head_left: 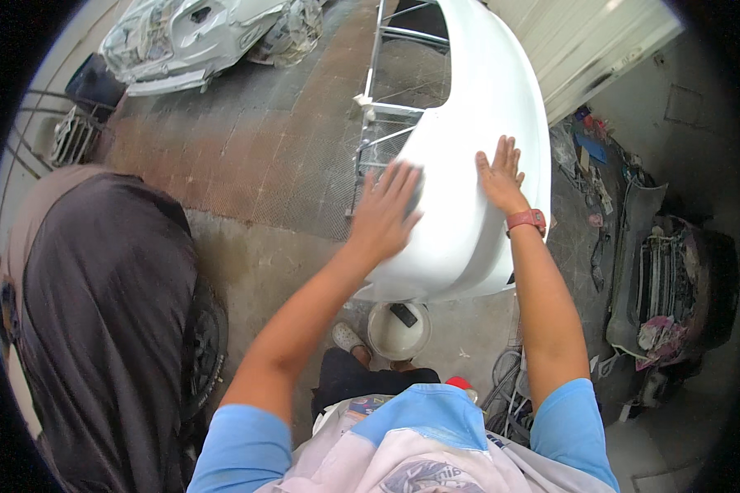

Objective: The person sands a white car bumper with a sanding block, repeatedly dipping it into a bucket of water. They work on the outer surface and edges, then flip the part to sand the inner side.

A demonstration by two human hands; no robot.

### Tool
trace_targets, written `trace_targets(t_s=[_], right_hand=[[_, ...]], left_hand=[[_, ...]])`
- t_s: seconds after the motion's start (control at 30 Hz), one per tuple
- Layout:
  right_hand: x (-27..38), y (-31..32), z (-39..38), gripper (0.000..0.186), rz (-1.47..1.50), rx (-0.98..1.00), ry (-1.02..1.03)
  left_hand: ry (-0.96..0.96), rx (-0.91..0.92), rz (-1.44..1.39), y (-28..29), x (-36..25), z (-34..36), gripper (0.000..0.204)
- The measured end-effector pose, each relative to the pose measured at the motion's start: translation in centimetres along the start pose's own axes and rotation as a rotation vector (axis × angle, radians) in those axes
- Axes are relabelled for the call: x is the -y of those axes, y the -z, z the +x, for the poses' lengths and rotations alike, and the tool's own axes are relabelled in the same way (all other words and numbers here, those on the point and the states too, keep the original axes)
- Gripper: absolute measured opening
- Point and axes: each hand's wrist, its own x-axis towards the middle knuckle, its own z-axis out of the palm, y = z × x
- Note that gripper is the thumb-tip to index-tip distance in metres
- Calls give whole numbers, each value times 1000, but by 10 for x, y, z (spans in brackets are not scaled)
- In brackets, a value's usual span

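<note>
A large white curved car panel, shaped like a bumper [493, 90], rests on a metal stand [390, 110] in front of me. My left hand [384, 215] lies over its left side, fingers stretched and slightly blurred. Between thumb and forefinger shows a dark pad [417, 191], pressed under the hand against the white surface; most of it is hidden. Farther right, my right hand [500, 177] is laid flat on the panel with fingers apart, holding nothing. A red watch [526, 220] circles that wrist.
Below the panel, by my feet, stands a pale bucket [398, 345] with a black block [403, 315] in it. A dark-covered vehicle [107, 312] is at left. Hoses [505, 390] lie lower right, car parts [666, 279] farther right. Another white car body [197, 37] stands far left.
</note>
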Motion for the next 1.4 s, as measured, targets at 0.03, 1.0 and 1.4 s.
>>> trace_targets(t_s=[0.03, 1.0, 1.4], right_hand=[[-1, 0, 2, 97, 2, 12, 8], [-31, 15, 18, 107, -48, -24, 223], [-23, 17, 15, 114, -75, -3, 209]], left_hand=[[18, -130, -132, -2, -11, 38, 73], [878, -407, -701, -135, 14, -159, 54], [1167, -927, -1334, -163, -64, -116, 88]])
